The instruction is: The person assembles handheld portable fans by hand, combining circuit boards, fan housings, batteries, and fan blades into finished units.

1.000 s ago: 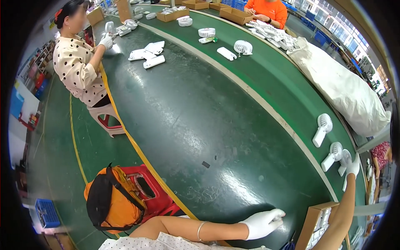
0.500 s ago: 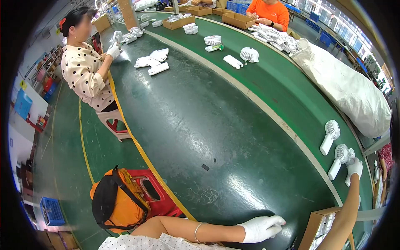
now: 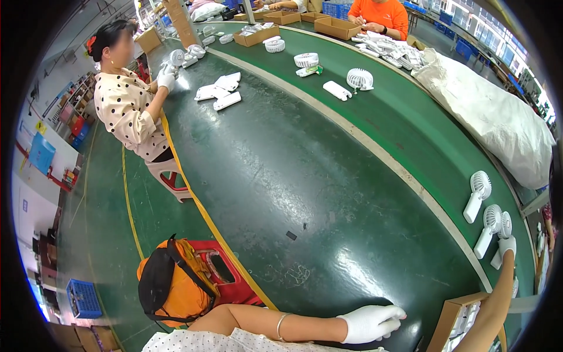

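Observation:
My right hand (image 3: 507, 245), in a white glove, reaches to the far right and closes around the neck of a white handheld fan (image 3: 505, 224). The fan's round head shows above the fingers and part of its handle below them. Right beside it on the green belt lies a second handheld fan (image 3: 485, 236), and a third fan (image 3: 473, 207) is a little farther off. My left hand (image 3: 373, 324), also gloved, rests on the dark green table (image 3: 281, 176) near its front edge. It holds nothing, and its fingers are extended, slightly bent.
An open cardboard box (image 3: 448, 321) with white pieces stands below my right forearm. A large white sack (image 3: 487, 114) lines the belt's far side. Fan parts (image 3: 337, 90) sit on the belt; white casings (image 3: 227, 101) lie near a co-worker (image 3: 126, 100). An orange-and-black bag (image 3: 176, 281) rests on a red stool.
The view has shifted slightly, moving the scene a little to the right. My right hand sits slightly lower on the fan. The co-worker at left has turned the fan they hold. My left hand stays put.

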Available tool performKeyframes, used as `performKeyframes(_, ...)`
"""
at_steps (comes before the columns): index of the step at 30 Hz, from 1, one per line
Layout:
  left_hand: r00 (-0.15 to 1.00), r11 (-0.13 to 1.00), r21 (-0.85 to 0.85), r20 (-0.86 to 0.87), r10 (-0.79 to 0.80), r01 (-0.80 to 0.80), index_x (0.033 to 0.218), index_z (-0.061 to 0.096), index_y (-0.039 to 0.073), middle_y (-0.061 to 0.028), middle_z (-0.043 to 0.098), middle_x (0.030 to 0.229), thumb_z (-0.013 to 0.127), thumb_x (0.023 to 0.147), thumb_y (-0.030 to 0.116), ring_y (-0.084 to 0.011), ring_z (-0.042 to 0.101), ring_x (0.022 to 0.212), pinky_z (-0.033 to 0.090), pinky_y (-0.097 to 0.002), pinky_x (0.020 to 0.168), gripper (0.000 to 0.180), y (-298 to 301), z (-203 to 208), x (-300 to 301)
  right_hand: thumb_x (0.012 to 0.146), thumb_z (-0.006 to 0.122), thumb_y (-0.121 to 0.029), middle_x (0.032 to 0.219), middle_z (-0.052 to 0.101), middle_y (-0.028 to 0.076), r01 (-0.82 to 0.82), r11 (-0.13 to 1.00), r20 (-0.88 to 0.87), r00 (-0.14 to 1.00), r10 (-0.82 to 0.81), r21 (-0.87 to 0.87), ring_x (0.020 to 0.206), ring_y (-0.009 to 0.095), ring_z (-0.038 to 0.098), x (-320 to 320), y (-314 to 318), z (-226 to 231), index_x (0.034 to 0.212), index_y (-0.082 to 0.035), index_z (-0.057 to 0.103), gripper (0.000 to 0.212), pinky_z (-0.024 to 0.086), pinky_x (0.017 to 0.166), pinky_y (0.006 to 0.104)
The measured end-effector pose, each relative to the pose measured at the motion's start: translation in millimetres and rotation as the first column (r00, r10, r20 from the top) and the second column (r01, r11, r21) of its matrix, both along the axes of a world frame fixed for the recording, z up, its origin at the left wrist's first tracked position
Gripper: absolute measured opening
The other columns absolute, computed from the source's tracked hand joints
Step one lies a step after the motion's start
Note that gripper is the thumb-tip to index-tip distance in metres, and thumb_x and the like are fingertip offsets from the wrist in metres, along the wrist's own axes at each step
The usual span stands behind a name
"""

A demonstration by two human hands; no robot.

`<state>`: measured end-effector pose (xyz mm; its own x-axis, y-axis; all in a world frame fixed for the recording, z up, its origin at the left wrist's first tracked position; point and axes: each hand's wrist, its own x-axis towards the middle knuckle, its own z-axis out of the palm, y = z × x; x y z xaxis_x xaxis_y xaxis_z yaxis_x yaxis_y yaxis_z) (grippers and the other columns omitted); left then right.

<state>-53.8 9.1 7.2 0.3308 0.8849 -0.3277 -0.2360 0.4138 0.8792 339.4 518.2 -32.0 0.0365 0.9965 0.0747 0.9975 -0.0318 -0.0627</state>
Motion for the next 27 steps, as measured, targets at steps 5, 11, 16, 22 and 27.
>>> performKeyframes(5,0.99,0.984,0.112,-0.01,-0.137,0.138,0.134,0.049,0.001,-0.0115,0.063,0.106,0.046,0.104,0.021,-0.0186,0.065,0.09,0.055,-0.0323,0.08,0.036,-2,-8,-1,0.081,0.074,-0.042,0.075,0.063,0.008,0.241,0.97,-0.529,0.827,-0.192,0.025,0.065,0.019,0.058,43,-24,28,0.098,0.004,0.071,0.049,0.045,0.06,0.0341)
performKeyframes(11,0.988,0.99,0.086,-0.114,-0.105,0.116,0.132,0.052,0.002,-0.0114,0.064,0.108,0.05,0.103,0.023,-0.0175,0.065,0.089,0.056,-0.0323,0.078,0.036,0,-8,-11,0.09,0.065,-0.027,0.076,0.054,-0.002,0.226,0.967,-0.965,0.254,0.059,0.119,0.064,0.012,0.052,-84,-160,90,0.097,-0.006,0.066,0.023,0.04,0.055,0.0304)
performKeyframes(16,0.984,0.97,0.244,-0.169,0.058,-0.016,0.142,0.042,0.002,-0.0143,0.059,0.126,0.065,0.095,0.017,-0.0193,0.062,0.105,0.054,-0.0339,0.088,0.055,3,-7,-15,0.09,0.056,-0.017,0.072,0.048,-0.003,-0.037,0.999,-0.996,-0.093,-0.001,0.002,0.053,0.007,0.041,-161,-286,135,0.092,-0.009,0.054,0.009,0.031,0.045,0.0207)
performKeyframes(22,0.971,0.875,0.475,-0.238,0.029,0.091,0.153,0.023,0.002,-0.0181,0.044,0.147,0.072,0.088,0.013,-0.0278,0.052,0.131,0.046,-0.0364,0.105,0.081,-6,-14,-4,0.093,0.057,-0.012,0.092,0.052,0.003,-0.295,0.951,-0.723,-0.638,-0.266,-0.089,0.069,0.014,0.049,-234,-426,72,0.112,-0.009,0.053,0.02,0.039,0.045,0.0252)
performKeyframes(27,0.925,0.866,0.418,-0.361,-0.117,0.273,0.125,0.048,0.001,-0.008,0.066,0.105,0.067,0.089,0.02,-0.0111,0.063,0.096,0.052,-0.0297,0.083,0.045,-5,11,-8,0.091,0.059,-0.004,0.107,0.06,0.01,-0.297,0.954,-0.732,-0.642,-0.228,-0.036,0.091,0.021,0.061,-248,-468,53,0.129,-0.005,0.051,0.039,0.053,0.067,0.0331)
